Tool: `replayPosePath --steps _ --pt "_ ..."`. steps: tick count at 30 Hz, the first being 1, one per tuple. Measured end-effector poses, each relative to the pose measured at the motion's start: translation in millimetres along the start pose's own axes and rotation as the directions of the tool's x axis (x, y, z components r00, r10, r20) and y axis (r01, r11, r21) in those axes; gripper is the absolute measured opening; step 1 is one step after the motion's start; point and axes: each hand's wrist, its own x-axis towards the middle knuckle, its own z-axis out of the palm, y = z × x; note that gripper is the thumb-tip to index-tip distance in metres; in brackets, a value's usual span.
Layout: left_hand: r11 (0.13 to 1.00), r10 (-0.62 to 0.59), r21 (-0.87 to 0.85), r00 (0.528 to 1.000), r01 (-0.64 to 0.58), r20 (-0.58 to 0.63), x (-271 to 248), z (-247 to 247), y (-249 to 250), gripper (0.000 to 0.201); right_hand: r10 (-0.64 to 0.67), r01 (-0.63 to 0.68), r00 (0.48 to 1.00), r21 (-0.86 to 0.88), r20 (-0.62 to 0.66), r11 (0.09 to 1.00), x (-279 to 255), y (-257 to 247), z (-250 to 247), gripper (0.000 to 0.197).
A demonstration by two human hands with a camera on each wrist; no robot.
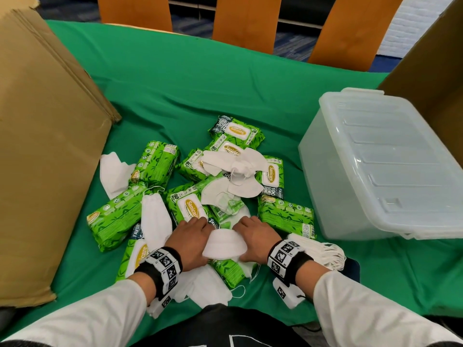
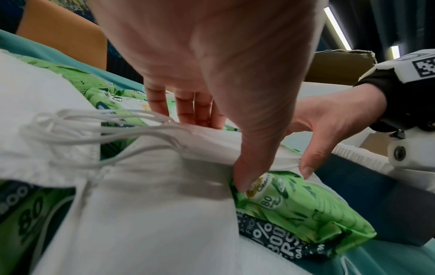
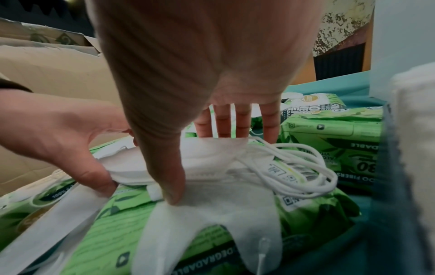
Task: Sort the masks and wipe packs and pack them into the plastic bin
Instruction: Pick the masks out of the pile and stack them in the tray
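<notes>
A heap of green wipe packs [image 1: 155,162] and white masks [image 1: 155,219] lies on the green cloth. At its near edge both hands hold one bundle of folded white masks [image 1: 224,244] from either end. My left hand [image 1: 194,237] pinches its left end, thumb at the near edge and fingers behind, as the left wrist view shows [image 2: 219,145]. My right hand [image 1: 251,237] pinches the right end the same way [image 3: 204,160]. Ear loops [image 3: 301,167] trail from the bundle over a wipe pack [image 3: 329,134]. The clear plastic bin [image 1: 325,156] stands at the right with its lid [image 1: 390,146] on.
A stack of masks [image 1: 318,249] lies by my right wrist. A big cardboard box [image 1: 42,151] stands at the left, and another box [image 1: 436,71] behind the bin. Orange chair backs [image 1: 245,21] line the table's far side.
</notes>
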Motion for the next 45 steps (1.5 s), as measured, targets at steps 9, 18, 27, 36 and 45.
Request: replayPosePath --steps 9,18,27,36,45 --pt "0.951 -0.036 -0.309 0.999 0.025 -0.028 -1.9 -13.8 -15.7 0.094 0.108 -0.108 0.994 0.393 0.022 0.913 0.9 8.0 -15.0 0.087" --pt "0.577 -0.712 -0.633 0.697 0.516 -0.081 -30.0 -39.5 -120.1 0.022 0.631 -0.197 0.776 0.96 0.027 0.201 49.2 49.8 -48.0 0.014" --pt "0.583 -0.712 -0.367 0.674 0.725 0.199 -43.6 -28.9 -130.6 0.061 0.64 -0.256 0.755 0.837 -0.14 0.484 104.0 79.5 -103.5 0.012" --pt "0.532 -0.654 -0.737 0.755 0.418 -0.044 -1.1 -79.0 -115.1 0.016 0.186 -0.17 0.982 0.36 -0.01 0.917 159.0 18.8 -114.6 0.06" --pt "0.202 -0.627 -0.963 0.779 0.179 0.013 6.1 -107.0 -119.1 0.023 0.344 -0.343 0.939 -0.154 -0.016 0.927 162.2 31.1 -109.5 0.057"
